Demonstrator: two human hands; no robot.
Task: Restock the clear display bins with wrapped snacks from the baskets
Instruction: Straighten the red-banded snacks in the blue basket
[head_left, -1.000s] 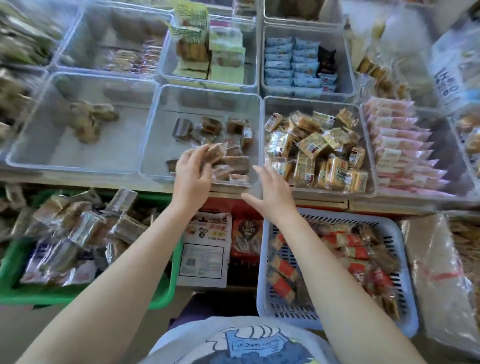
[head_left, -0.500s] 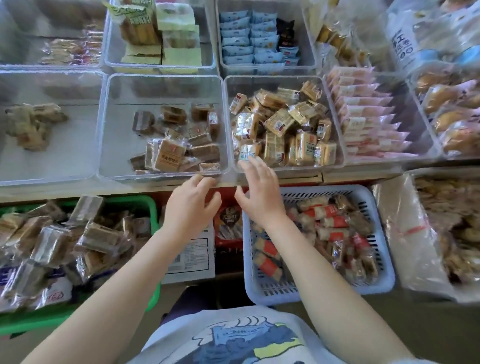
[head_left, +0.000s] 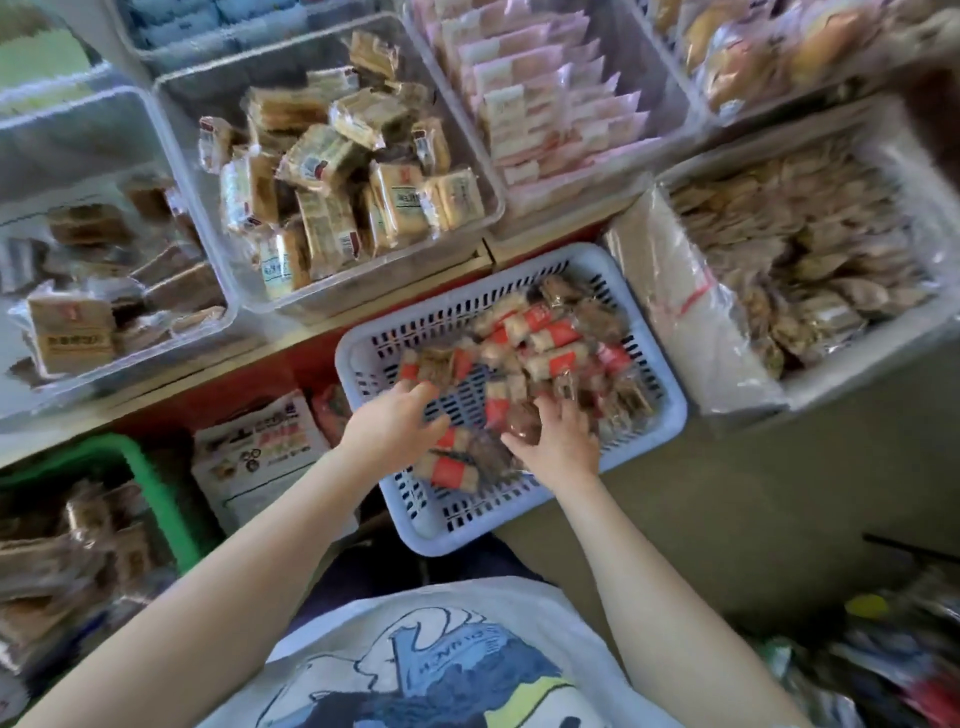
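Observation:
A pale blue slotted basket (head_left: 457, 540) sits below the shelf edge and holds several red-banded wrapped snacks (head_left: 553, 338) and dark brown ones. Both my hands are inside it. My left hand (head_left: 392, 428) reaches over the basket's left part, fingers and thumb spread above the snacks near a red-banded piece. My right hand (head_left: 561, 441) lies with spread fingers on a dark wrapped snack (head_left: 519, 423). Neither hand plainly grips anything. Above stand the clear display bins: one with tan wrapped cakes (head_left: 332, 208), and one at the left with brown wrapped squares (head_left: 70, 330).
A green basket (head_left: 156, 488) of wrapped snacks sits at lower left, with a printed bag (head_left: 260, 457) between it and the blue basket. A plastic-lined box of tan snacks (head_left: 800, 244) stands at right. A bin of pink packets (head_left: 545, 98) is at the back.
Both hands dropped from the shelf edge by the clear bins into the blue basket. My view swung right and down, bringing the basket to the middle.

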